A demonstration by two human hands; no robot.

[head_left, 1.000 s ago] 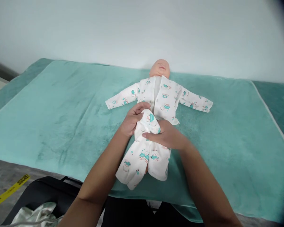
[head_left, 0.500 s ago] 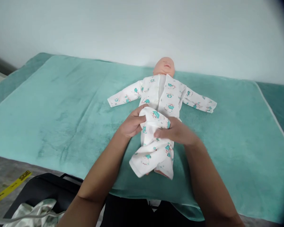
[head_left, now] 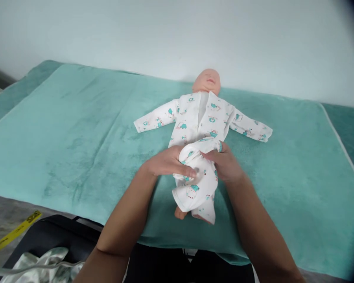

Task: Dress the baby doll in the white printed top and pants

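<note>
A baby doll (head_left: 207, 80) lies on its back on a teal blanket (head_left: 76, 129), head toward the wall. It wears a white printed top (head_left: 203, 118) with both sleeves spread out. White printed trousers (head_left: 196, 184) are bunched around its legs, and one bare foot (head_left: 179, 213) pokes out below. My left hand (head_left: 168, 163) is closed on the left side of the trousers' waistband. My right hand (head_left: 225, 163) is closed on the right side, at the doll's hips.
A white wall runs behind the blanket. A black bag (head_left: 50, 241) with pale green cloth (head_left: 41, 267) in it sits at the lower left. A yellow tape strip (head_left: 14, 234) lies on the grey floor.
Both hands have drawn the trousers up toward the doll's waist. The fabric bunched shorter over the legs, and a bare foot now shows at the bottom.
</note>
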